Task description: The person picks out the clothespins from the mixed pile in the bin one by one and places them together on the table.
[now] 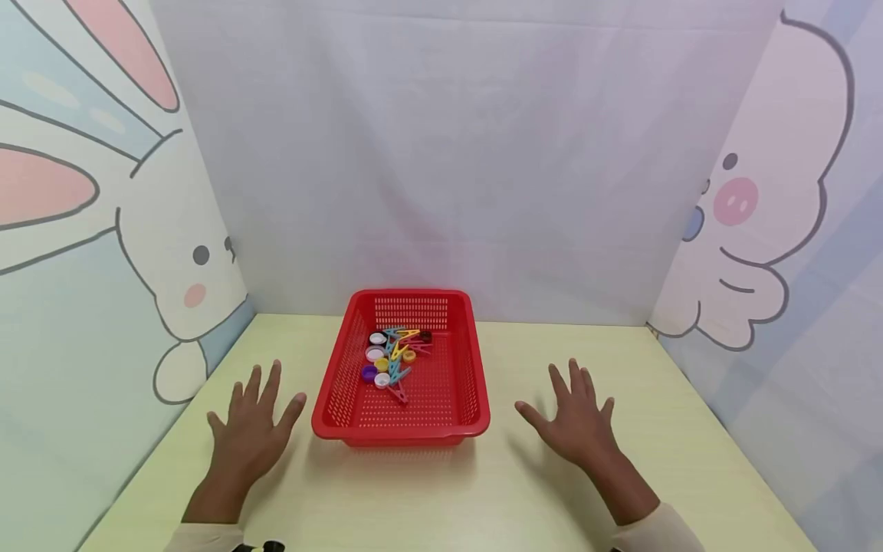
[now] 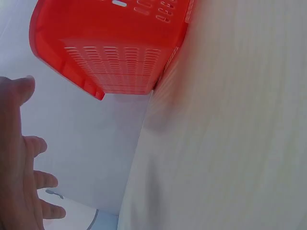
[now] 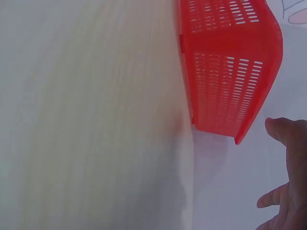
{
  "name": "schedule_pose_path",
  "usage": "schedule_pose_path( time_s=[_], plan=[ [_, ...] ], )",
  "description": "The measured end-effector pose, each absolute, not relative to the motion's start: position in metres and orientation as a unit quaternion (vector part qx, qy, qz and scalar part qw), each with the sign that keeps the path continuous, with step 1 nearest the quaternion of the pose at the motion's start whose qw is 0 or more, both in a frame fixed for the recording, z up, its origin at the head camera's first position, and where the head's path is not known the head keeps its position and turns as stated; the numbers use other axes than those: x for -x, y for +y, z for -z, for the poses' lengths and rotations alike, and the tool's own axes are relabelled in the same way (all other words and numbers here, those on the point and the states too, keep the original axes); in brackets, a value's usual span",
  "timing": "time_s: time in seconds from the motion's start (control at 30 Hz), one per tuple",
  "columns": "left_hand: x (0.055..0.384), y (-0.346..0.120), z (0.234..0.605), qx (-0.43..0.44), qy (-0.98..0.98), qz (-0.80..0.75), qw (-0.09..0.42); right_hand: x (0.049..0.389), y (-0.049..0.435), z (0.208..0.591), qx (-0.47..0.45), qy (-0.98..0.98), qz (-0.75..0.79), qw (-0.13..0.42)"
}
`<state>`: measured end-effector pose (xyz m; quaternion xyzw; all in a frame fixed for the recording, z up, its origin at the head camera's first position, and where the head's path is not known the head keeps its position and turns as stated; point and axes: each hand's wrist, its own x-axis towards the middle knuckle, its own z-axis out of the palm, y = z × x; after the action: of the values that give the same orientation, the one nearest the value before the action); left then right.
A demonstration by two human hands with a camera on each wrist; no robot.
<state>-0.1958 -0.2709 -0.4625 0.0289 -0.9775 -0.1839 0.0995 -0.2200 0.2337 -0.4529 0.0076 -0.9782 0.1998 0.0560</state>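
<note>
A red plastic basket (image 1: 428, 425) with slotted walls stands on the table between the two hands. Inside it, toward its left half, lie bottle caps, among them a purple cap (image 1: 369, 373) and a yellow cap (image 1: 382, 364), mixed with small clothespins such as a blue clothespin (image 1: 398, 376) and a pink clothespin (image 1: 398, 392). My left hand (image 1: 250, 437) is held left of the basket, fingers spread, holding nothing. On the other side my right hand (image 1: 578, 425) is likewise spread and empty, apart from the basket. Both wrist views show the basket's outer wall and part of each hand.
The pale yellow table (image 1: 552, 506) meets a plain light curtain (image 1: 441, 153) behind the basket. Side panels carry cartoon drawings: a rabbit (image 1: 186, 261) at left and a pink-cheeked figure (image 1: 766, 176) at right. A small dark object (image 1: 273, 547) shows at the lower edge by the left sleeve.
</note>
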Motion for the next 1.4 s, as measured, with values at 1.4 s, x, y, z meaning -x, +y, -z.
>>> schedule_pose_path(
  time_s=[1.4],
  plan=[
    [0.200, -0.214, 0.457, 0.036, -0.796, 0.603, -0.035, 0.292, 0.133, 0.369, -0.229, -0.865, -0.444, -0.044]
  ],
)
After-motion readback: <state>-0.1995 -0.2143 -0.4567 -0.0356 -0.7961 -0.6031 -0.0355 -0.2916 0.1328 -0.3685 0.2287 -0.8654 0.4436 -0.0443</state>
